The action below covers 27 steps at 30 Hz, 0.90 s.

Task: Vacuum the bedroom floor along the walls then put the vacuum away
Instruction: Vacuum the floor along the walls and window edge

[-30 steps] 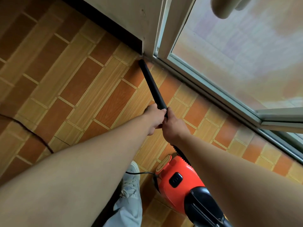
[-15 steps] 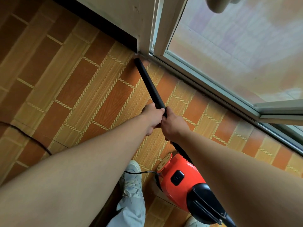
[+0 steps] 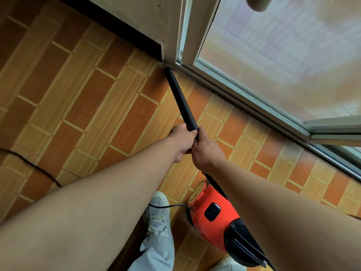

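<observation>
The left hand [image 3: 182, 140] and right hand [image 3: 206, 148] sit side by side, fingers curled tightly around the black vacuum tube [image 3: 180, 98]. Ahead of the grip, the tube's tip meets the floor [image 3: 97, 106] at the corner by the door frame [image 3: 195, 36]. Behind the grip sits the orange vacuum body [image 3: 213, 214].

A domestic room is indicated by a floor [image 3: 121, 122] laid in a wood-grain brick pattern, a dark skirting board [image 3: 117, 26] run along a pale wall [image 3: 148, 12], a sliding glass door [image 3: 283, 61] set on a floor track [image 3: 244, 99], and a small orange household vacuum [image 3: 199, 220] stood on the floor.
</observation>
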Tool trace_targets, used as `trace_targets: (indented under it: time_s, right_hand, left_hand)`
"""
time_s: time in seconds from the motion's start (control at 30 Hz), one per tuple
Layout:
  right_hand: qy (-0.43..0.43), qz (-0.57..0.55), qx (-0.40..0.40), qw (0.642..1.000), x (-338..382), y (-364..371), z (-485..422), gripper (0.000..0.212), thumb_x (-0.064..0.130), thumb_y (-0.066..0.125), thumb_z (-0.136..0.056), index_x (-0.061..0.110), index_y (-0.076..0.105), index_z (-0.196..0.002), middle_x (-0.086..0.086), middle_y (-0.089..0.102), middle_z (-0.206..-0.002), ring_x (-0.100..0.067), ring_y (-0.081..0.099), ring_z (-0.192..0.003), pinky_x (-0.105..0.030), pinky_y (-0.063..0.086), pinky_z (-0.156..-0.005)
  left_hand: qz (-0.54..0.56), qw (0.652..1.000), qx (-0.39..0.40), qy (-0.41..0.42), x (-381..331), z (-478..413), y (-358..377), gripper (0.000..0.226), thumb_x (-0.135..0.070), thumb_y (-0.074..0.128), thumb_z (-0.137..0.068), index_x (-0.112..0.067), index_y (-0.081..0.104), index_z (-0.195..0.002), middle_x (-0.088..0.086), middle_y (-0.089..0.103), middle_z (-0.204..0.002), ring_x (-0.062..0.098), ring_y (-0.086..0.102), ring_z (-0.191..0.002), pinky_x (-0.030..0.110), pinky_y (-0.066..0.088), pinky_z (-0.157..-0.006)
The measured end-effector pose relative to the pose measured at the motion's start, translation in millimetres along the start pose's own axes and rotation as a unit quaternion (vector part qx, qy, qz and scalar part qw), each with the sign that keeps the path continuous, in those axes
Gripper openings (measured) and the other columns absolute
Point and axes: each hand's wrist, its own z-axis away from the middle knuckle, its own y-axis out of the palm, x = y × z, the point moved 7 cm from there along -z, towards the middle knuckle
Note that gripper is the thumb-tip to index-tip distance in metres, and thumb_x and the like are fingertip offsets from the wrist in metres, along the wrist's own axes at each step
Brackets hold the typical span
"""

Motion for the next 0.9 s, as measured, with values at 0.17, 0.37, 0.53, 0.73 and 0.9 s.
trace_targets:
  time_s: [0.17, 0.37, 0.53, 0.73, 0.9]
  right_hand:
    - [0.009, -0.016, -0.004, 1.000, -11, 4, 10, 0.063, 0.033, 0.027, -0.109, 0.022, 0.000, -0.164, -0.005, 0.053, -0.088, -0.031, 0.065, -0.082, -0.046, 0.059, -0.074]
    - [0.022, -0.022, -0.011, 0.999, -30, 7, 16, 0.062, 0.035, 0.025, -0.109, 0.022, 0.001, -0.164, -0.012, 0.061, -0.098, -0.032, 0.066, -0.082, -0.044, 0.057, -0.071]
    - [0.033, -0.015, -0.012, 0.999, -44, 6, 21, 0.062, 0.036, 0.025, -0.109, 0.021, 0.000, -0.164, -0.019, 0.065, -0.112, -0.035, 0.066, -0.088, -0.045, 0.058, -0.075]
    - [0.037, -0.018, -0.008, 0.999, -56, -4, 24, 0.062, 0.034, 0.025, -0.108, 0.023, 0.000, -0.164, -0.014, 0.060, -0.102, -0.036, 0.066, -0.088, -0.045, 0.057, -0.077]
    - [0.026, -0.009, 0.002, 1.000, -51, -8, 16, 0.058, 0.039, 0.024, -0.108, 0.031, 0.005, -0.162, -0.016, 0.065, -0.103, -0.033, 0.067, -0.082, -0.041, 0.055, -0.065]
  left_hand:
    - [-0.009, 1.000, 0.019, -0.008, 8, 5, 10, 0.041, -0.016, 0.052, -0.107, -0.020, 0.048, -0.148, 0.000, 0.068, -0.111, 0.020, 0.069, -0.106, 0.035, 0.059, -0.086]
    - [-0.018, 0.999, 0.037, -0.016, 19, 9, 25, 0.040, -0.017, 0.052, -0.107, -0.020, 0.049, -0.146, 0.001, 0.069, -0.116, 0.019, 0.070, -0.105, 0.037, 0.061, -0.087]
    - [-0.029, 0.998, 0.048, -0.021, 20, 15, 39, 0.028, -0.015, 0.052, -0.107, -0.028, 0.053, -0.132, 0.002, 0.068, -0.112, 0.018, 0.070, -0.100, 0.036, 0.060, -0.085]
    - [-0.028, 0.998, 0.044, -0.019, 22, 17, 53, 0.021, -0.017, 0.053, -0.107, -0.024, 0.059, -0.126, 0.007, 0.071, -0.117, 0.019, 0.070, -0.094, 0.039, 0.062, -0.088]
    - [-0.005, 1.000, 0.003, -0.016, 18, 21, 45, 0.018, -0.016, 0.052, -0.107, -0.031, 0.056, -0.098, 0.006, 0.069, -0.118, 0.024, 0.070, -0.108, 0.044, 0.061, -0.093]
